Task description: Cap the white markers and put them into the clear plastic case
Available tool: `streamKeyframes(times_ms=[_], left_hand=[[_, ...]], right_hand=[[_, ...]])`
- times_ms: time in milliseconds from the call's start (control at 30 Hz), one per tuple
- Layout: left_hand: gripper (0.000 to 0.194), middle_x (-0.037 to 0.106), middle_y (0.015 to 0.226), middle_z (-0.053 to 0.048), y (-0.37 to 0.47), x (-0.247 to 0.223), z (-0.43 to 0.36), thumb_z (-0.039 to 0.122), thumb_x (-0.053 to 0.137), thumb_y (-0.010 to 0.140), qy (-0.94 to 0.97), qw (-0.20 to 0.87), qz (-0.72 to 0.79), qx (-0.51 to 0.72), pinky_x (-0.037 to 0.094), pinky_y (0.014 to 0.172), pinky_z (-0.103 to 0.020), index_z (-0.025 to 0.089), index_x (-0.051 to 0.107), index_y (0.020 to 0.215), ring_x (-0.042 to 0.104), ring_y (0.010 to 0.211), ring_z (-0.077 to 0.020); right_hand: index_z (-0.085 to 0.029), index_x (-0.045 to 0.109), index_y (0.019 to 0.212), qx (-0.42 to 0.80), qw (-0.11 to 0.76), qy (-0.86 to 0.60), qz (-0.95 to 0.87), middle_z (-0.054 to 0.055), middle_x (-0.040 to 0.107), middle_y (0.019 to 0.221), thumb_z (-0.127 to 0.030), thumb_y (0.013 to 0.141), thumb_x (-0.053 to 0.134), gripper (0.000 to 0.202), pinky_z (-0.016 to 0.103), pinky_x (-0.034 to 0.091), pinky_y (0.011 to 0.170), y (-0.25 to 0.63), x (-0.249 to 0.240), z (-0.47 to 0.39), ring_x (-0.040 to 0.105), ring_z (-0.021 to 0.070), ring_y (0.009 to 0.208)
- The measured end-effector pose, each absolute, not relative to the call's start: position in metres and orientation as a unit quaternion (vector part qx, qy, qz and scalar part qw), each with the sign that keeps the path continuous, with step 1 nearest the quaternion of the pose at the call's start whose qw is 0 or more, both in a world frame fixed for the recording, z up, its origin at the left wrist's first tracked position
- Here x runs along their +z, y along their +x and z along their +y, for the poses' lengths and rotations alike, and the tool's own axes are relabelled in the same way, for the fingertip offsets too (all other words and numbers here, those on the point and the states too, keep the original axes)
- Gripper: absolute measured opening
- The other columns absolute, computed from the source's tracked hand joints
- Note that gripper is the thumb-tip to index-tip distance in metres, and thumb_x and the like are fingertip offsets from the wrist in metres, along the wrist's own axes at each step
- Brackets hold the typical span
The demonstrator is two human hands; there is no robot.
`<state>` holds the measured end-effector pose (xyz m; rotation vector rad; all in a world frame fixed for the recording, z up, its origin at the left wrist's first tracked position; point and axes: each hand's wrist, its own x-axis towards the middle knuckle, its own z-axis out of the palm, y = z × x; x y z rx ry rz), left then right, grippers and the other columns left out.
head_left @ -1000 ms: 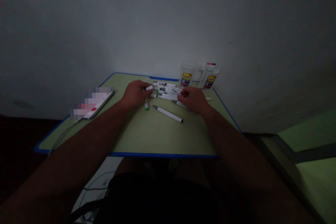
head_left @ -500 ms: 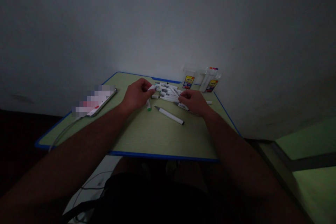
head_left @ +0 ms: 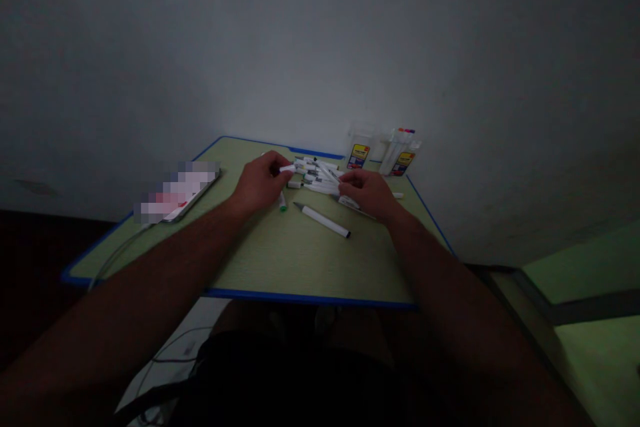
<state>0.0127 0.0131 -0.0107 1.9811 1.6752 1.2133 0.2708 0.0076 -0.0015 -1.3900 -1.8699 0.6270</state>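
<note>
My left hand [head_left: 260, 179] is closed, thumb and fingertips pinching a white marker [head_left: 287, 168]; the fingers hide part of it. My right hand [head_left: 367, 192] is closed on another white marker [head_left: 327, 171], which slants up and left over the pile. Between the hands lies a loose pile of white markers [head_left: 320, 185], several with grey tips. A marker with a green end [head_left: 283, 203] lies just under my left hand. Nearer to me, a single white marker [head_left: 325, 221] with a grey tip and a dark end rests diagonally on the table.
Two clear plastic cases with yellow labels stand at the back right: one case [head_left: 359, 147], and another case [head_left: 400, 152] with coloured-ended markers inside. A phone [head_left: 193, 190] with a cable lies at the left. The table [head_left: 300, 267] has a blue edge and meets the wall [head_left: 280, 67].
The marker in my left hand has turned slightly and sits lower at the fingertips. My right hand has barely moved and keeps its marker. The loose markers lie as before.
</note>
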Motion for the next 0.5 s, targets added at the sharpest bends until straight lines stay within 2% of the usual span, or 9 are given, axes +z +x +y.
streamKeyframes(times_ms=[233,500], left_hand=[[0.013,0.074,0.096,-0.005,0.0143,-0.0078,0.0113,0.022,0.067,0.084,0.685,0.148,0.575,0.423,0.052,0.083,-0.036,0.020,0.069,0.097,0.064,0.083,-0.0187],[0.010,0.074,0.096,-0.005,0.0142,-0.0087,0.0114,0.021,0.067,0.085,0.683,0.149,0.576,0.423,0.052,0.084,-0.036,0.021,0.068,0.095,0.064,0.083,-0.0183]], right_hand=[[-0.015,0.076,0.094,0.211,0.366,-0.530,-0.736,0.004,0.075,0.084,-0.025,0.079,0.073,0.018,0.030,0.050,0.070,0.2709,0.0009,0.0044,0.064,0.0154,0.073],[-0.015,0.077,0.095,0.209,0.364,-0.533,-0.735,0.005,0.076,0.085,-0.024,0.082,0.072,0.017,0.030,0.050,0.071,0.2711,-0.0011,0.0062,0.065,0.0158,0.074]])
